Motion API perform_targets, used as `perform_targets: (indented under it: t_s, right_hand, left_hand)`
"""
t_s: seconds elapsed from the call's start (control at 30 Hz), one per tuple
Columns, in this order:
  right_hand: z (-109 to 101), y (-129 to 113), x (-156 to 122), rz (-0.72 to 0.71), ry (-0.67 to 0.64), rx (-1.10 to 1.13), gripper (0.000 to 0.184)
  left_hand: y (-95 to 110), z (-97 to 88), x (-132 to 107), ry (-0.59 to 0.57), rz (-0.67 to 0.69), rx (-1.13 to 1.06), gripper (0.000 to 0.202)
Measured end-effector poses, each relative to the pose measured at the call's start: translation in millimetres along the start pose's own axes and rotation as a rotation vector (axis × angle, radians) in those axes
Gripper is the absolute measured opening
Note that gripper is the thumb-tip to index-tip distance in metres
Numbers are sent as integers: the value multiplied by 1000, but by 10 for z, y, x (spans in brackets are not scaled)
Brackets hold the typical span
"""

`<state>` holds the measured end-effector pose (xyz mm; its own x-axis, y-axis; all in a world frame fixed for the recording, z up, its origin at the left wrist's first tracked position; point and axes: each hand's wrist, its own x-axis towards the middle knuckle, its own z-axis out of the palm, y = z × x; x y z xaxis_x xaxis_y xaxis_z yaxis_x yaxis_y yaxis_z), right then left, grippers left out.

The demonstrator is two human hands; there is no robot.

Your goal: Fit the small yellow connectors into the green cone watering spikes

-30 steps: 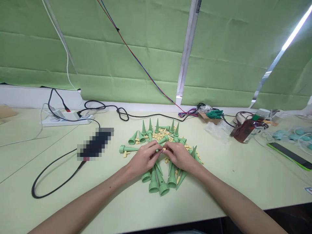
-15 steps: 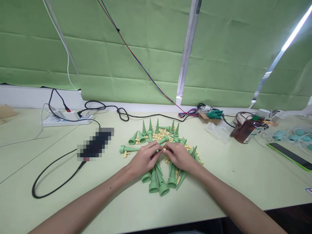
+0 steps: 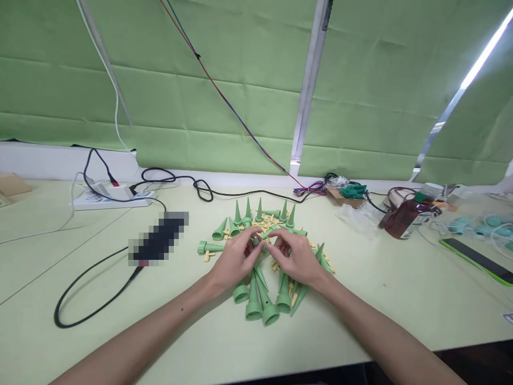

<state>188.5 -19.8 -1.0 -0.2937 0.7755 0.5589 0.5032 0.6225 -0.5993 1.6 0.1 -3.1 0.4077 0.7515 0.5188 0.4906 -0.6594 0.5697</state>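
A heap of green plastic cone spikes (image 3: pixel 260 299) and small yellow plugs (image 3: pixel 269 218) lies on the pale green table (image 3: pixel 401 299). Both my hands meet over the middle of the heap. My left hand (image 3: pixel 234 259) pinches a green cone spike (image 3: pixel 258 241) between thumb and fingers. My right hand (image 3: pixel 294 256) is closed in a pinch right beside it, fingertips nearly touching the left ones; what it grips is too small to name. Several cones stand upright at the far side of the heap. One green cone (image 3: pixel 208 247) lies apart to the left.
A black cable (image 3: pixel 80 283) loops at the left from a blurred dark object (image 3: pixel 158 245). A white power strip (image 3: pixel 112 197) sits at the back left. A brown bottle (image 3: pixel 403 222), clear bags and a green-edged phone (image 3: pixel 476 259) lie at the right. Green curtains hang behind.
Both hands have lifted slightly and moved a little farther from me over the heap, staying pinched together. The camera has tilted down a bit.
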Motion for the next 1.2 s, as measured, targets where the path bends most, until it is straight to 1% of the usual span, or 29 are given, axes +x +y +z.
perform_targets:
  t_s: [0.1, 0.23, 0.37, 0.47, 0.57, 0.63, 0.7, 0.73, 0.8, 0.83, 0.9, 0.97, 1.0, 1.03, 1.1, 1.2]
  right_hand:
    - [9, -53, -14, -39, 3, 32, 18]
    - [32, -75, -33, -70, -41, 29, 16]
    - [54, -59, -38, -96, -45, -3, 10]
    - [63, -71, -46, -136, -9, 2, 11]
    - [35, -143, -61, -177, 50, -29, 12]
    - [-34, -232, -60, -191, 109, -99, 13]
    - [-158, -339, -37, -203, 186, -182, 13]
    - [-241, -390, -13, -216, 203, -209, 12]
    - [-432, -455, 59, -177, 263, -256, 14]
    - [-532, -458, 106, -141, 274, -289, 17]
    - [-718, -378, 216, -77, 320, -342, 27]
    - [-856, -179, 334, -5, 405, -398, 33]
    - [-899, -41, 391, 38, 424, -423, 35]
    - [-925, 113, 442, 78, 439, -448, 35]
    - [-923, 438, 520, 142, 426, -500, 33]
    - [-823, 840, 552, 261, 339, -536, 30]
  left_hand:
    - [-3, 6, -28, -98, -23, -37, 35]
    - [14, 15, -77, -212, 15, -45, 52]
    - [14, 23, -94, -243, 49, 47, 54]
    - [12, 28, -86, -190, 110, 79, 50]
    - [35, 23, -80, -80, 219, 59, 43]
    - [60, 16, -81, -4, 280, 45, 42]
    - [79, 10, -86, 68, 315, 43, 45]
    - [84, 9, -88, 96, 325, 46, 47]
    - [82, 12, -91, 121, 335, 60, 48]
    - [77, 16, -91, 118, 336, 72, 46]
    - [66, 26, -88, 100, 335, 96, 42]
    - [55, 34, -83, 78, 318, 114, 38]
    - [51, 36, -80, 67, 303, 125, 36]
    - [48, 37, -78, 54, 285, 138, 33]
    - [41, 38, -76, 30, 252, 171, 27]
    - [34, 39, -79, -1, 224, 208, 24]
